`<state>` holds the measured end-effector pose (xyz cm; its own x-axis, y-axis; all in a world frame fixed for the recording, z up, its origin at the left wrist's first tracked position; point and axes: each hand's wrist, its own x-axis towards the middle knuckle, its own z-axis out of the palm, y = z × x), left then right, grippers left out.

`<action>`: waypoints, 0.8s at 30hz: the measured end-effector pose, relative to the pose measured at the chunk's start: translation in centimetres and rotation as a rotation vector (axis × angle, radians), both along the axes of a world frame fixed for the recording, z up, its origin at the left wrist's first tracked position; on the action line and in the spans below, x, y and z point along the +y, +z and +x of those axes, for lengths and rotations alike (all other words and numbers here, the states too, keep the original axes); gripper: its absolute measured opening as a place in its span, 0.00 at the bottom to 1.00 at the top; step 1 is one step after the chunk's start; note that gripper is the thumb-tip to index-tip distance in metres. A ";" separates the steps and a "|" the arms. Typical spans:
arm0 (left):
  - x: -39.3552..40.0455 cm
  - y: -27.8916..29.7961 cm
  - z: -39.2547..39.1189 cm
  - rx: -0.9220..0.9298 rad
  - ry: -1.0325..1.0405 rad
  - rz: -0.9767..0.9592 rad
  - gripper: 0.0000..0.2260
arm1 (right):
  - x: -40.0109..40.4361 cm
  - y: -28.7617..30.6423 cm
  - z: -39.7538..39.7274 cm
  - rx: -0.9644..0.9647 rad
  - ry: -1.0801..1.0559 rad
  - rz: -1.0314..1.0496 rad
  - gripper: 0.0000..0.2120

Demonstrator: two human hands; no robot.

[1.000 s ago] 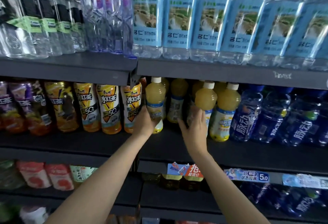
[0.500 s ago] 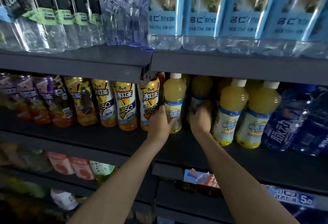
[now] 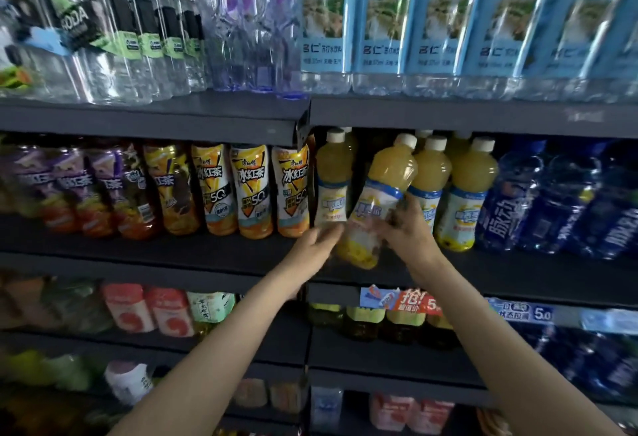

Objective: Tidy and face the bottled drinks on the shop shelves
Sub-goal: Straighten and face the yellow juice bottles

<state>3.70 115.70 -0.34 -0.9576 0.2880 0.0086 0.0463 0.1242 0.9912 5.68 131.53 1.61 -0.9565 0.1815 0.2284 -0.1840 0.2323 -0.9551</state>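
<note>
On the middle dark grey shelf (image 3: 221, 256), right of the joint between the two shelf bays, I see my right hand (image 3: 405, 232) wrapped around the lower body of a yellow juice bottle with a white cap and a white-and-blue label (image 3: 374, 200); the bottle is tilted, cap leaning to the right, its base forward of the row. My left hand (image 3: 316, 245) sits just beside the bottle's base with fingers extended, but motion blur keeps me from saying whether they touch it. An upright yellow juice bottle of the same kind (image 3: 333, 180) stands just left of the tilted one, and two more upright ones (image 3: 466, 190) stand to its right. Left of the joint stands a row of orange-and-white iced tea bottles (image 3: 252, 190); dark blue bottles (image 3: 552, 200) stand at the right end. Clear water bottles with pale blue labels (image 3: 383, 24) line the shelf above.
</note>
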 end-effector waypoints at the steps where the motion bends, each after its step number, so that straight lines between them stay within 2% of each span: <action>1: -0.4 0.2 0.6 -0.142 -0.036 0.136 0.08 | -0.3 0.6 0.6 0.001 0.033 -0.123 0.27; 2: -0.7 0.5 1.3 -0.254 -0.074 0.274 0.06 | -0.8 1.2 1.4 0.005 0.063 -0.201 0.26; 4: -1.3 1.2 2.4 -0.354 -0.149 0.498 0.10 | -1.5 2.4 2.7 0.042 0.081 -0.206 0.30; 7: -2.0 1.9 3.8 -0.254 -0.171 0.575 0.22 | -2.4 3.7 3.8 0.147 -0.014 0.016 0.43; 8: -2.2 2.0 4.2 -0.190 -0.141 0.527 0.23 | -2.7 3.9 4.1 0.159 -0.057 0.079 0.46; 10: -2.1 2.3 5.0 -0.017 -0.046 0.339 0.19 | -3.6 4.1 4.5 0.163 -0.147 0.127 0.52; 13: -1.9 2.6 5.9 0.399 0.122 -0.051 0.21 | -4.8 4.1 4.8 0.125 -0.244 0.044 0.55; 15: -2.3 2.5 6.2 0.525 0.149 -0.144 0.25 | -4.8 3.9 4.7 0.080 -0.267 -0.044 0.55; 17: -3.0 2.7 6.3 0.376 0.020 -0.050 0.22 | -4.6 4.0 5.2 0.058 -0.239 -0.128 0.58; 19: -3.7 3.7 6.6 -0.007 -0.169 0.212 0.16 | -4.3 4.0 5.7 0.044 -0.174 -0.206 0.59; 21: -4.2 4.4 6.6 -0.287 -0.267 0.359 0.12 | -4.2 3.9 6.2 0.041 -0.103 -0.276 0.49; 22: -4.4 4.5 6.6 -0.332 -0.294 0.389 0.11 | -4.2 3.9 6.3 0.038 -0.079 -0.309 0.43; 24: -4.1 4.6 6.5 -0.293 -0.292 0.395 0.14 | -4.2 4.2 6.5 0.032 -0.045 -0.337 0.35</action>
